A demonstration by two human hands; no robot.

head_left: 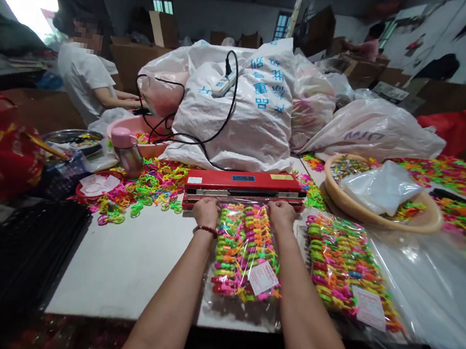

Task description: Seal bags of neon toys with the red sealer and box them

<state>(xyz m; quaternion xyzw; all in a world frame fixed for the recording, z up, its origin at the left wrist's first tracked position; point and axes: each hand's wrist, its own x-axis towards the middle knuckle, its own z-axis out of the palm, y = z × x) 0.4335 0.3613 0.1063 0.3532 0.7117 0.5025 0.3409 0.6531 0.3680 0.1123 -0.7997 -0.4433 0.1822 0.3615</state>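
Bag of coloured clips (243, 251) laid flat on worktop (129, 264), mouth fed under red sealer (243, 186). Left hand (206, 211) and right hand (282, 213) closed on bag's top corners. Film best kept taut, edge square to bar. Second filled bag (345, 268) lay beside.

White sacks (251, 108) piled mid-table, power strip (224, 83) lying on top. Left of sacks: pink bottle (126, 148), loose neon clips (148, 188), seated person in white (84, 78). Right of sacks: tan basin (383, 216). Nearer than it, a filled packet (345, 265).
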